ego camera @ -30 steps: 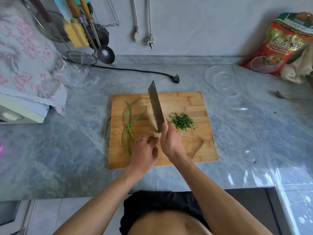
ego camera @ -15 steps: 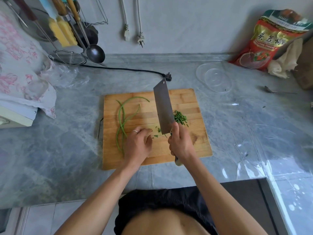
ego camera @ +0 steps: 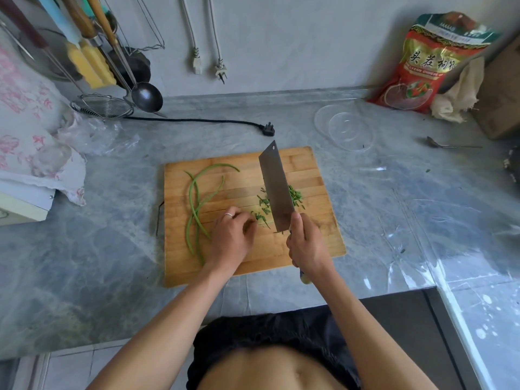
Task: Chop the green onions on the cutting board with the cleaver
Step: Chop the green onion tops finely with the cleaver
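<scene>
While nearest the body, gripped the pale handle of the broad steel cleaver (ego camera: 275,190) in the right hand (ego camera: 308,244), fingers wrapped round it, blade lifted and tilted flat-side up above the board. Had stood edge-down among the greens a second earlier, so marked a pause between chopping strokes, perhaps for gathering. Beside it, pressed down on the rectangular bamboo cutting board (ego camera: 242,266) with the ringed left hand (ego camera: 232,239), fingers curled over the near ends of the long uncut green onion stalks (ego camera: 197,201); whether pinched or merely pinned, could not tell. Just beyond the fingertips, lay scattered a few short green pieces (ego camera: 260,216), now strewn left of the blade where half a second before almost none showed; farther right, partly hidden by the steel, sat the small heap of chopped green onion (ego camera: 295,196). Left most stalks whole, so judged well short of finished. Beyond the board, rested a clear plastic lid (ego camera: 344,128) and a black plug (ego camera: 269,129) on the grey marble counter (ego camera: 84,249).
</scene>
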